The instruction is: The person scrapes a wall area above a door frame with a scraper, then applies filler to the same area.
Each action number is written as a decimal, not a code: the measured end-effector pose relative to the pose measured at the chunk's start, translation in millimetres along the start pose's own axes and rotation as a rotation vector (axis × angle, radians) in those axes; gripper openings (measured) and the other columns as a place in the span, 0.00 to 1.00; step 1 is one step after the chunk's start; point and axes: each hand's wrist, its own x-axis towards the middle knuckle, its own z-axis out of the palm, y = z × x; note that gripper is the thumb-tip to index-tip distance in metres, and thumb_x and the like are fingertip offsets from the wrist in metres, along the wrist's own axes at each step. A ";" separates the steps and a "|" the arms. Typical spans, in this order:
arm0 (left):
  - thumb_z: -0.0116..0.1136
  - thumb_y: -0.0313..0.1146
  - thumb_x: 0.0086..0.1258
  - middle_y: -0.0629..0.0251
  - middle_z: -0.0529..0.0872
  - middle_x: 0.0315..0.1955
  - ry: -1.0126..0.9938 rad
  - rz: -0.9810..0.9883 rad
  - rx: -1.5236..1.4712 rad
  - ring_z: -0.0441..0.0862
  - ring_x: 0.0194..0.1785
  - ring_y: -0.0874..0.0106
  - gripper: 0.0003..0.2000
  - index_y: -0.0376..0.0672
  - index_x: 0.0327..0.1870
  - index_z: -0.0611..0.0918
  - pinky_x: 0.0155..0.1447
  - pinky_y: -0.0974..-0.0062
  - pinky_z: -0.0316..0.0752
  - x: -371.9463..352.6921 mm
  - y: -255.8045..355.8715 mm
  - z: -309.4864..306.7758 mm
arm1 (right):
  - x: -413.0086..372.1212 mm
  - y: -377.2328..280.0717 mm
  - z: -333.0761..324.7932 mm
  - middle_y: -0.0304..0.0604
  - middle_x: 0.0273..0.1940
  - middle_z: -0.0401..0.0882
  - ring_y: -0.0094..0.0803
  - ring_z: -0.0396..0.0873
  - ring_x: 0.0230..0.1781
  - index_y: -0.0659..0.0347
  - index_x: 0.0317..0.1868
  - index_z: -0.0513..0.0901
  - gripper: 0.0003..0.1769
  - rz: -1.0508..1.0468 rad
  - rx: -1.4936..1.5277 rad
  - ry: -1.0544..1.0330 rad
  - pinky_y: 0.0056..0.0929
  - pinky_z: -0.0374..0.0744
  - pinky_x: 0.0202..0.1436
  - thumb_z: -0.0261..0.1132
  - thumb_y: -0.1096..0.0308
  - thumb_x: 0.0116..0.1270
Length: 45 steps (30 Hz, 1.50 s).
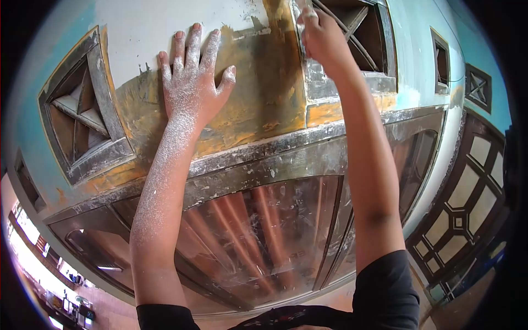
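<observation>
My left hand (pixel 193 87) is spread with its palm against the wall, fingers pointing up and apart. White powder coats its back, its fingers and the forearm. Under it is a patchy ochre-and-brown area (pixel 258 82), bordering a white area (pixel 135 38) of the wall. My right hand (pixel 323 39) is raised higher, closed beside the left edge of a wooden vent frame (pixel 389 41) with crossed slats. Whatever its fingers grip, if anything, is hidden. The trim around that frame is worn and streaked with white.
Another vent frame (pixel 113 96) with crossed slats is at the left. A wooden beam (pixel 236 159) runs below my hands, above dusty glass panes (pixel 258 231) with curtains behind. A dark panelled door (pixel 465 192) stands at the right. Household items lie at the lower left.
</observation>
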 end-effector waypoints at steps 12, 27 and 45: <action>0.48 0.57 0.79 0.63 0.50 0.85 -0.016 -0.013 -0.041 0.42 0.87 0.57 0.36 0.61 0.85 0.56 0.85 0.40 0.38 -13.8 10.2 -0.1 | -176.6 39.3 -18.8 0.50 0.24 0.76 0.39 0.77 0.25 0.59 0.57 0.76 0.12 0.219 -0.155 -0.020 0.39 0.74 0.34 0.53 0.62 0.83; 0.57 0.55 0.74 0.64 0.53 0.85 -0.141 0.135 -0.037 0.47 0.87 0.57 0.37 0.66 0.83 0.60 0.85 0.38 0.40 -31.4 -11.8 -18.3 | -49.1 5.9 25.2 0.60 0.31 0.85 0.63 0.85 0.35 0.54 0.64 0.77 0.19 -0.366 -0.705 0.055 0.59 0.82 0.41 0.57 0.60 0.77; 0.52 0.53 0.77 0.64 0.54 0.84 0.001 -0.029 0.025 0.47 0.86 0.56 0.34 0.62 0.83 0.61 0.85 0.39 0.41 -15.4 -25.6 -9.2 | -136.5 3.2 27.4 0.62 0.24 0.82 0.65 0.82 0.27 0.52 0.84 0.48 0.45 -0.092 -0.534 -0.247 0.61 0.79 0.35 0.61 0.61 0.73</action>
